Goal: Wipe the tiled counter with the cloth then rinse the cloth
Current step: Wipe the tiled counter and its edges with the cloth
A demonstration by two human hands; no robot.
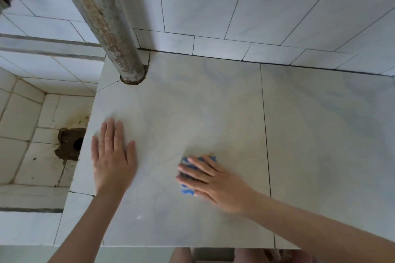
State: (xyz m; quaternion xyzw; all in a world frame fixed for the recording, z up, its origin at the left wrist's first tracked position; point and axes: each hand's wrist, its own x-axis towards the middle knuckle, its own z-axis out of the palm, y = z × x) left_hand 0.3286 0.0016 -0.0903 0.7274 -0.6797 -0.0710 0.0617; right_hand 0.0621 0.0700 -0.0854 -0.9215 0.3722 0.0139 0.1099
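Two hands: left hand (112, 156) lies flat and spread on the counter (213, 102); right hand (213, 179) presses flat, uncurled, on the cloth (187, 191).
Cloth: blue, mid-counter, mostly hidden under that hand; fold hard to judge.
Risk: pressed, not gripped, it may slip free and leave streaks.
Basin (21, 117): grimy drain (70, 145) could resoil it.

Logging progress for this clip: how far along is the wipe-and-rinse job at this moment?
Done: hard to say; the pale tiled counter shows no clear wiped streaks. In hand: the right hand presses the blue patterned cloth flat on the counter with straight fingers, while the left hand rests flat beside it. Left: rinsing; the cloth is on the counter, not at the stained tiled sink basin on the left.
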